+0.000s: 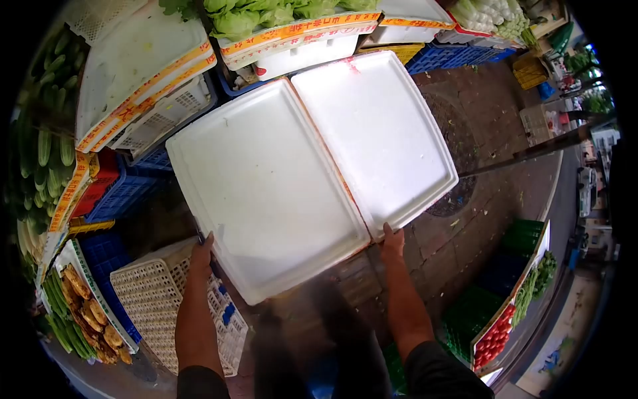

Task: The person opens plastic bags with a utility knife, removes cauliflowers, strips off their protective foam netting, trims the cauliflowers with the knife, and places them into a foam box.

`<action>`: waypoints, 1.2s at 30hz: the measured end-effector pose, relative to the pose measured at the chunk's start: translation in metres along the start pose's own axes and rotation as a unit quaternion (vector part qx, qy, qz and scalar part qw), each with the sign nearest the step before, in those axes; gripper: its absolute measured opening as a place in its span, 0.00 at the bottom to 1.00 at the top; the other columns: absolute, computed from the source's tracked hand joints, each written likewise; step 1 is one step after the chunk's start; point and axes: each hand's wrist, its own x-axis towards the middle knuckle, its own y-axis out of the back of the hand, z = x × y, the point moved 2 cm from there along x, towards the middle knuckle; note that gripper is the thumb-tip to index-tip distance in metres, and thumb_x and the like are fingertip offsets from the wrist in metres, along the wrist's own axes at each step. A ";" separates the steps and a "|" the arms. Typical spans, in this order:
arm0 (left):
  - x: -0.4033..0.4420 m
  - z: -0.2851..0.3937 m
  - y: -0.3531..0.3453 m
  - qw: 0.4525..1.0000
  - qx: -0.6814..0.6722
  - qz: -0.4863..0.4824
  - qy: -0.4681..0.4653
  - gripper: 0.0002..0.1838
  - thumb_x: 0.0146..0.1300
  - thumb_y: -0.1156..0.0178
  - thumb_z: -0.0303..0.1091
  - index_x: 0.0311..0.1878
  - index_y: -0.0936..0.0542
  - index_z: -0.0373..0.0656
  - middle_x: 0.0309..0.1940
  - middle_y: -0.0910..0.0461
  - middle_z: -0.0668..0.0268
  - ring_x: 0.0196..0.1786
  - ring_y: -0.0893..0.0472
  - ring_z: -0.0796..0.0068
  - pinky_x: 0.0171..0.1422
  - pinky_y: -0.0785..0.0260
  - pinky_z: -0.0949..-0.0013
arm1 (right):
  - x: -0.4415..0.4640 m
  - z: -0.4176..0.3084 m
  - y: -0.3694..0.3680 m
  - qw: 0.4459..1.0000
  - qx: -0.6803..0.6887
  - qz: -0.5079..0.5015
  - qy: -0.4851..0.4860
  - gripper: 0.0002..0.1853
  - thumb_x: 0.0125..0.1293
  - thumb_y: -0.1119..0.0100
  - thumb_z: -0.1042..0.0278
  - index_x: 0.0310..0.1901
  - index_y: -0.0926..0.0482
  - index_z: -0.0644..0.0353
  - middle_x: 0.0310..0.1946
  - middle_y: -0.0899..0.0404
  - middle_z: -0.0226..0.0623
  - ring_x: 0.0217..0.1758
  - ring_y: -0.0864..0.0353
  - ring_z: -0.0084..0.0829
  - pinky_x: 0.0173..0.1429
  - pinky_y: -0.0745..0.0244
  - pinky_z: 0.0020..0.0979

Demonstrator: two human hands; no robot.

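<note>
Two shallow white foam trays, a left one [266,193] and a right one [382,133], lie side by side in front of me, with a brownish strip along the seam between them. My left hand [203,249] is closed on the near left edge of the left tray. Gripping the near edge close to the seam, my right hand [392,241] has its thumb on top of the right tray's rim. The fingers of both hands are mostly hidden beneath the trays. A pinkish-red stain marks the right tray's far corner. I cannot tell whether the trays are joined.
Lettuce [259,16], cucumbers [46,149] and brown roots [93,319] sit on stands around me. Beige plastic crates [146,286] stand by my left arm. Tomatoes [493,339] and green crates [472,309] are at the right. A pole [525,156] slants beyond the trays.
</note>
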 end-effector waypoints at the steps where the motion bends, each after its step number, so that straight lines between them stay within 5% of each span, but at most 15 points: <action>1: -0.004 -0.004 0.000 1.000 0.019 0.003 -0.003 0.26 0.66 0.31 0.54 0.56 0.20 0.43 0.24 0.22 0.65 0.19 0.26 0.72 0.24 0.31 0.62 | -0.019 -0.020 0.001 0.998 0.042 -0.027 -0.033 0.14 0.73 0.38 0.61 0.52 0.30 0.57 0.36 0.26 0.38 0.33 0.21 0.32 0.30 0.25 0.33; 3: -0.011 0.022 0.029 0.996 0.045 0.061 -0.043 0.26 0.68 0.32 0.53 0.55 0.18 0.41 0.24 0.23 0.67 0.17 0.30 0.74 0.23 0.33 0.63 | -0.035 -0.017 -0.031 0.981 0.166 -0.087 -0.050 0.12 0.74 0.38 0.61 0.45 0.30 0.57 0.29 0.31 0.30 0.24 0.28 0.25 0.26 0.31 0.31; 5: -0.053 0.026 0.031 0.994 0.049 0.089 -0.030 0.27 0.69 0.33 0.52 0.60 0.20 0.40 0.25 0.23 0.66 0.17 0.31 0.75 0.23 0.34 0.63 | -0.074 -0.014 -0.013 0.985 0.123 -0.065 -0.102 0.17 0.72 0.36 0.58 0.52 0.27 0.60 0.33 0.26 0.32 0.25 0.24 0.25 0.27 0.30 0.30; 8: -0.128 0.004 0.016 0.994 0.075 0.075 -0.025 0.25 0.69 0.34 0.48 0.61 0.20 0.39 0.30 0.18 0.64 0.15 0.33 0.79 0.19 0.39 0.69 | -0.128 0.021 0.059 0.980 -0.100 -0.109 -0.134 0.32 0.70 0.36 0.51 0.67 0.28 0.65 0.45 0.18 0.41 0.43 0.15 0.32 0.36 0.25 0.34; 10: -0.152 -0.007 0.016 0.993 0.109 0.052 -0.011 0.23 0.69 0.35 0.45 0.59 0.20 0.38 0.39 0.14 0.60 0.14 0.33 0.80 0.17 0.42 0.72 | -0.163 0.060 0.099 0.954 -0.270 -0.125 -0.048 0.29 0.69 0.35 0.51 0.62 0.24 0.65 0.45 0.17 0.43 0.45 0.14 0.37 0.40 0.23 0.37; 16: -0.241 -0.026 -0.005 0.968 0.244 -0.048 0.039 0.17 0.68 0.34 0.43 0.48 0.17 0.37 0.31 0.15 0.64 0.14 0.32 0.80 0.18 0.43 0.72 | -0.329 0.122 0.189 0.852 -0.487 -0.194 0.001 0.27 0.63 0.34 0.45 0.54 0.17 0.60 0.45 0.15 0.50 0.51 0.15 0.48 0.55 0.22 0.44; 22: -0.250 -0.031 0.000 0.951 0.282 -0.127 0.009 0.15 0.68 0.35 0.42 0.43 0.18 0.38 0.29 0.18 0.63 0.14 0.31 0.79 0.18 0.40 0.71 | -0.470 0.105 0.178 0.901 -0.378 -0.168 -0.129 0.27 0.66 0.38 0.45 0.53 0.16 0.62 0.48 0.14 0.51 0.54 0.15 0.48 0.59 0.22 0.42; 25: -0.228 -0.024 -0.002 0.967 0.244 -0.076 0.003 0.17 0.69 0.34 0.45 0.41 0.18 0.38 0.21 0.26 0.68 0.15 0.33 0.78 0.20 0.41 0.69 | -0.459 0.113 0.128 0.959 -0.261 -0.028 -0.108 0.24 0.68 0.39 0.46 0.49 0.15 0.63 0.42 0.14 0.50 0.49 0.14 0.46 0.56 0.22 0.42; 27: -0.212 -0.020 -0.011 0.966 0.258 -0.005 0.024 0.21 0.69 0.34 0.50 0.45 0.19 0.37 0.19 0.29 0.68 0.15 0.34 0.77 0.20 0.41 0.68 | -0.432 0.149 0.083 0.986 -0.142 -0.046 -0.069 0.24 0.73 0.45 0.43 0.52 0.18 0.57 0.40 0.15 0.36 0.42 0.15 0.39 0.44 0.24 0.38; 28: -0.194 -0.020 -0.021 0.964 0.262 0.026 0.029 0.23 0.70 0.35 0.52 0.47 0.19 0.36 0.18 0.31 0.68 0.15 0.34 0.76 0.20 0.41 0.67 | -0.412 0.183 0.056 0.988 -0.057 -0.040 -0.140 0.26 0.74 0.47 0.40 0.55 0.19 0.56 0.42 0.15 0.33 0.42 0.15 0.38 0.42 0.25 0.36; 30: -0.161 -0.029 -0.026 0.963 0.263 0.047 0.029 0.27 0.70 0.35 0.54 0.52 0.22 0.36 0.17 0.33 0.68 0.15 0.34 0.75 0.20 0.40 0.66 | -0.383 0.229 -0.007 0.905 0.176 0.005 -0.388 0.30 0.75 0.51 0.35 0.62 0.23 0.53 0.46 0.16 0.29 0.43 0.16 0.37 0.39 0.28 0.33; 33: -0.125 -0.036 -0.030 0.972 0.228 0.047 0.026 0.31 0.70 0.34 0.54 0.60 0.27 0.36 0.16 0.35 0.69 0.17 0.33 0.75 0.22 0.37 0.65 | -0.358 0.227 -0.124 0.832 0.429 0.044 -0.350 0.42 0.71 0.53 0.26 0.69 0.28 0.58 0.56 0.21 0.37 0.55 0.19 0.38 0.44 0.25 0.39; 34: -0.127 -0.035 -0.036 0.975 0.210 0.060 0.037 0.30 0.70 0.34 0.54 0.59 0.26 0.36 0.16 0.35 0.69 0.16 0.33 0.74 0.22 0.36 0.65 | -0.355 0.198 -0.155 0.861 0.355 0.101 -0.350 0.47 0.69 0.54 0.23 0.73 0.32 0.59 0.61 0.24 0.39 0.59 0.21 0.40 0.49 0.23 0.41; 35: -0.124 -0.039 -0.040 0.978 0.189 0.070 0.047 0.29 0.70 0.34 0.53 0.58 0.26 0.36 0.16 0.34 0.69 0.16 0.34 0.74 0.23 0.36 0.65 | -0.357 0.144 -0.157 0.864 0.295 -0.014 -0.407 0.49 0.70 0.57 0.22 0.76 0.37 0.61 0.72 0.32 0.40 0.70 0.28 0.45 0.62 0.25 0.45; 36: -0.111 -0.048 -0.037 0.983 0.170 0.052 0.041 0.25 0.71 0.34 0.51 0.53 0.26 0.37 0.17 0.33 0.69 0.17 0.33 0.74 0.23 0.36 0.65 | -0.349 0.136 -0.186 0.852 0.335 0.016 -0.403 0.49 0.70 0.57 0.23 0.76 0.37 0.61 0.71 0.31 0.40 0.70 0.28 0.44 0.63 0.26 0.45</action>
